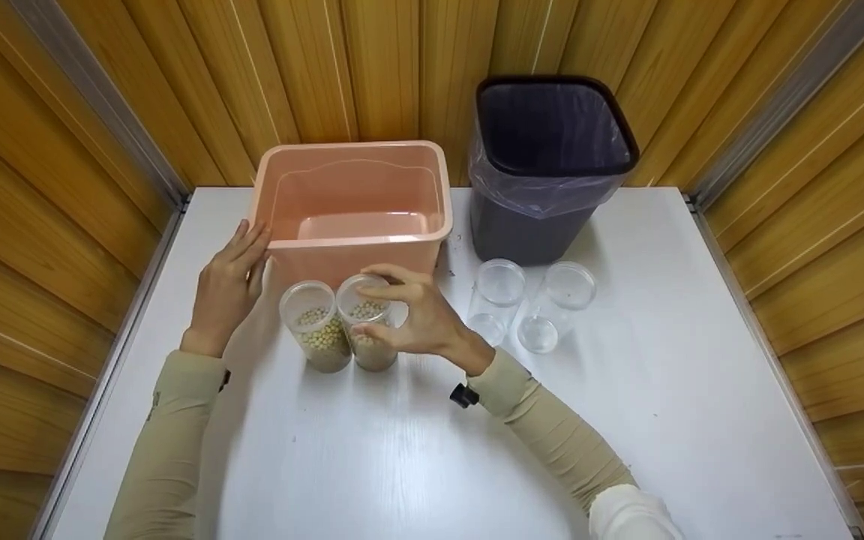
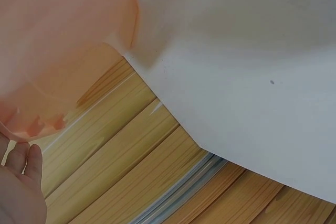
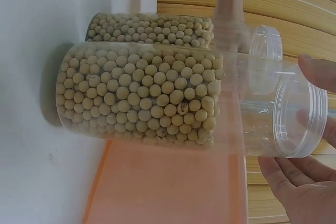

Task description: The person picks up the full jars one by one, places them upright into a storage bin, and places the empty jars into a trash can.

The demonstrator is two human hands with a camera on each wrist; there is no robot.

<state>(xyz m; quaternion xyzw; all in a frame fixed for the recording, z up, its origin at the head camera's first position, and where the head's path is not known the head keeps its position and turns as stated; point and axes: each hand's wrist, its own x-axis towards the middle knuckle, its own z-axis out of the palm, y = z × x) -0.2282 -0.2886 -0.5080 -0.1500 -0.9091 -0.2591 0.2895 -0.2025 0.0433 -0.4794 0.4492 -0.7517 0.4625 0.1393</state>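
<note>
Right hand [image 1: 426, 313] fingers hold a clear, round plastic jar of tan beans [image 3: 136, 98], likely heavy, slick; squeeze below them. Left hand [image 1: 225, 292] looks straight-fingered.

Storage tub [image 1: 319, 264], upper left of centre, and waste bin [image 1: 514, 232], upper right of centre, stand side by side on the table [image 1: 439, 465], with a panelled wall [image 1: 383, 67] behind. A liner [image 1: 518, 196] lies inside the bin and over its rim. Before the tub, at centre left, stand the left soybean jar [image 1: 319, 337] and right soybean jar [image 1: 376, 358], adjacent; the right hand [image 1: 421, 319] spans the latter's top. The left hand [image 1: 226, 292] lies at the tub's near left corner. Before the bin stand two empty jars [image 1: 498, 289], side by side.
</note>
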